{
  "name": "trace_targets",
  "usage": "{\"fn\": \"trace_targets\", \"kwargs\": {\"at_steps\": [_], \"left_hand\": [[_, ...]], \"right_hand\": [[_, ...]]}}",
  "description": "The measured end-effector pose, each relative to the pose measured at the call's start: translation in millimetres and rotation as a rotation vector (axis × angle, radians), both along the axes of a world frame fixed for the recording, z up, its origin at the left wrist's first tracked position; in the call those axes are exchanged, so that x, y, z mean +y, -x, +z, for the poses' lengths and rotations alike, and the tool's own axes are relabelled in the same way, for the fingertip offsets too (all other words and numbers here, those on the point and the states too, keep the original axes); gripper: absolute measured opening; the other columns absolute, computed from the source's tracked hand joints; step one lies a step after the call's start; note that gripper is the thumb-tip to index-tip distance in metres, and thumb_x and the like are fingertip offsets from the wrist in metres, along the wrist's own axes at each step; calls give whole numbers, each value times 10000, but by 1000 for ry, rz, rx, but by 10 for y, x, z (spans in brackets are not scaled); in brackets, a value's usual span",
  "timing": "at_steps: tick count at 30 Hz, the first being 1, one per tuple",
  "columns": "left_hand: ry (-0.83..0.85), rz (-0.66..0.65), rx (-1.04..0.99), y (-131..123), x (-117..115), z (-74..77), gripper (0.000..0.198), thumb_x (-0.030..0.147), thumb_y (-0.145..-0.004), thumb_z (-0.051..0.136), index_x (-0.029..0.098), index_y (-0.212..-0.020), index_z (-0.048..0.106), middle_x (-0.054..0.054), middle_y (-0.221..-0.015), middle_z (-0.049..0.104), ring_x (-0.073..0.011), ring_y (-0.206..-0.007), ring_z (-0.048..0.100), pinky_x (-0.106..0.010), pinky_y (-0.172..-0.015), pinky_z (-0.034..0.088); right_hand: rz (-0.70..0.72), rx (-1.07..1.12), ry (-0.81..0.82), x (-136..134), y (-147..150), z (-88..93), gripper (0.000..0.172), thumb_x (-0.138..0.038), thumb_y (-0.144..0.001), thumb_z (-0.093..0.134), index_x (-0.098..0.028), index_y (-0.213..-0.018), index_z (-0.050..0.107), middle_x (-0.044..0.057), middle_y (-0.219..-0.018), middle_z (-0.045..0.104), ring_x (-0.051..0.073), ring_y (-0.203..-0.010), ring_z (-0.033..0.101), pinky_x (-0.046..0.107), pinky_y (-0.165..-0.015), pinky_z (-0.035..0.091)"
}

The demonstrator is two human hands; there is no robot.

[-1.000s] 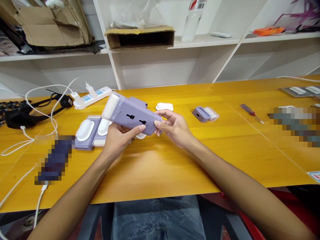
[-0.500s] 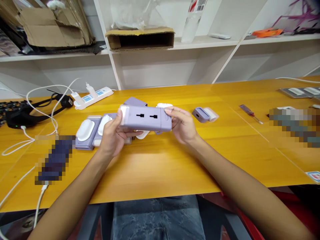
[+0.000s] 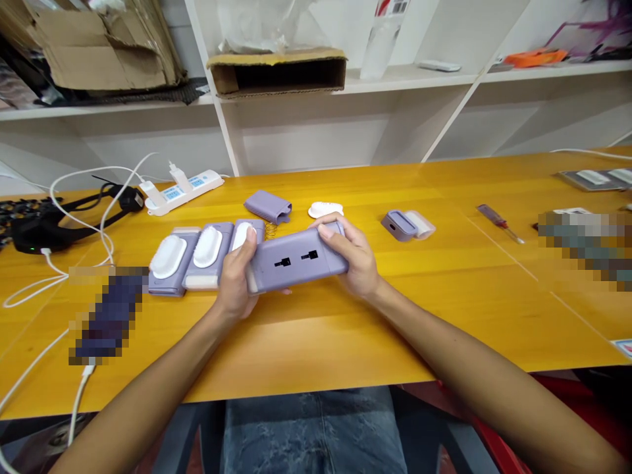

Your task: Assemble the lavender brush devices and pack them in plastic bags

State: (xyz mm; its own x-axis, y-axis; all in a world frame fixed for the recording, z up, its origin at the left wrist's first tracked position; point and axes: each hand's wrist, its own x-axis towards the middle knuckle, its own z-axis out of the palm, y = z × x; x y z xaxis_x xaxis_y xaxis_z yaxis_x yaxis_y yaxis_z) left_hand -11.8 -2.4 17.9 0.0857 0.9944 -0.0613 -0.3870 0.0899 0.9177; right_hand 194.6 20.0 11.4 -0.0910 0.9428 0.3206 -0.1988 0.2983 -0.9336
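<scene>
A long lilac plastic case (image 3: 298, 259) with two black keyhole-shaped slots is held between both hands above the table. My left hand (image 3: 237, 280) grips its left end, thumb on top, near a translucent strip. My right hand (image 3: 356, 260) holds the other end, its thumb on the upper face by a seam. To the left lie several similar lilac units with white oval pads (image 3: 168, 257), one partly behind my left hand. Behind the case are a lilac shell (image 3: 268, 206), a small brass-coloured spring (image 3: 270, 230) and a loose white oval part (image 3: 326, 209).
A short lilac piece with a translucent cap (image 3: 401, 226) and a screwdriver (image 3: 500, 222) lie to the right. On the left are a white power strip (image 3: 185, 193), a black headset (image 3: 74, 217), white cables and a blurred phone-like object (image 3: 109, 315). White shelves (image 3: 311, 138) stand behind.
Both hands have brought the lilac case down and nearer, tilting its right end up. The shell, spring and white oval part behind it now show more fully.
</scene>
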Motion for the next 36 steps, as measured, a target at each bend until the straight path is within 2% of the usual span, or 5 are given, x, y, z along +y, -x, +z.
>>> {"fn": "trace_targets", "kwargs": {"at_steps": [11,17,22,28,36], "left_hand": [[-133,107,64,-30,-41,-9,567,724,-879,846,222,-739,623,-48,-729,744,-315,-856,848,-389,-636,731],[-110,89,74,8,-26,30,519,656,-839,918,221,-781,641,-39,-735,733,-312,-873,840,-388,-664,732],[-48,87,-19,58,41,139,505,648,-822,913,196,-948,726,-72,-891,825,-269,-776,819,-307,-512,654],[-46,149,-78,171,145,211,502,694,-928,776,201,-1021,770,-85,-918,846,-239,-654,789,-287,-416,578],[-35,142,-69,172,150,175,499,683,-913,782,198,-1032,780,-102,-992,858,-246,-679,791,-310,-426,575]], "right_hand": [[-70,-141,-128,-64,0,54,496,-774,-987,678,-279,-962,678,16,-863,594,203,-769,520,355,-704,458],[37,-50,64,-18,-31,56,569,-850,-923,723,-307,-1092,732,-7,-790,604,161,-519,514,326,-432,402],[9,16,54,175,-133,41,719,-960,-915,599,-271,-1067,736,6,-762,660,161,-507,559,327,-462,419],[-487,-664,-281,614,-554,-188,363,-599,-1022,694,-240,-1000,741,123,-1039,784,305,-960,715,493,-921,580],[-238,-1235,-254,954,-799,-578,712,-533,-1049,608,-203,-1670,494,205,-1846,368,488,-1704,310,791,-1278,358]]}}
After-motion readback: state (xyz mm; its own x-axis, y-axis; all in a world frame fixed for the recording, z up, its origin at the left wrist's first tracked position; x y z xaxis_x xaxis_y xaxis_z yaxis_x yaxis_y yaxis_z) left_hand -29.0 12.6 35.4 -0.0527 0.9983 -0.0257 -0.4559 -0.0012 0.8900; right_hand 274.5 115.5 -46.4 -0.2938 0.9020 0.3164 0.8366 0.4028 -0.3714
